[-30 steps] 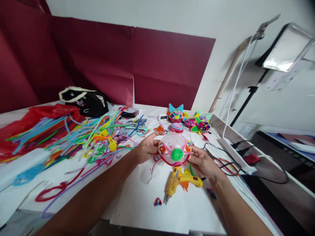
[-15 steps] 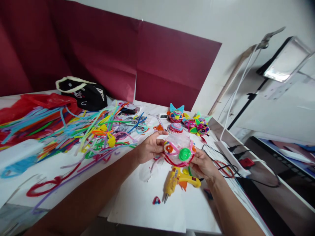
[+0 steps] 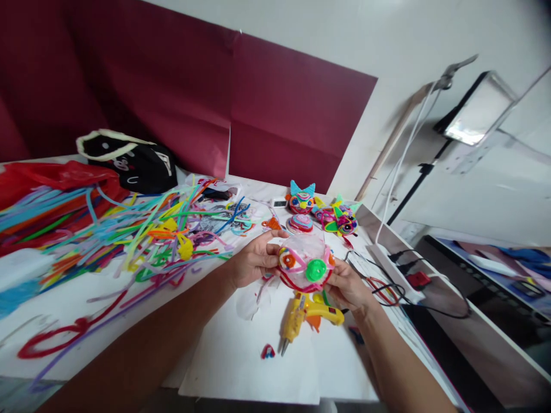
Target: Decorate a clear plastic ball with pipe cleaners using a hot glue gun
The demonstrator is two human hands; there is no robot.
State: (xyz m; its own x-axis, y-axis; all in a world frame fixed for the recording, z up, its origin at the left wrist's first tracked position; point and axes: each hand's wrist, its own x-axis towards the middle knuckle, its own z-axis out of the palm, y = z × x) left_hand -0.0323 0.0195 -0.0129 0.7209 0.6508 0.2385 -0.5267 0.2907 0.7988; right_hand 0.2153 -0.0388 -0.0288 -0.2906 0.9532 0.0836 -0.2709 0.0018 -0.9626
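Observation:
Between my hands, raised over the white table, is a clear plastic craft face (image 3: 303, 273) trimmed with pink and red pipe cleaner, with orange eyes and a round green nose. My left hand (image 3: 257, 261) pinches its left edge, thumb in front. On the opposite edge my right hand (image 3: 348, 284) grips it, the fingertips partly behind it. Under the piece a yellow glue gun (image 3: 297, 320) lies with its nozzle toward me. A small red and blue piece (image 3: 267, 351) rests beside the nozzle.
Loose pipe cleaners (image 3: 172, 223) and a red bag (image 3: 64, 178) spread over the left side. Finished craft faces (image 3: 302, 198) stand at the back near a black pouch (image 3: 129, 163). On the right are a power strip (image 3: 396, 272), cables and a lamp (image 3: 477, 109).
The whole scene has shifted slightly left as my view turned a little to the right. Both hands still hold the craft face in much the same pose.

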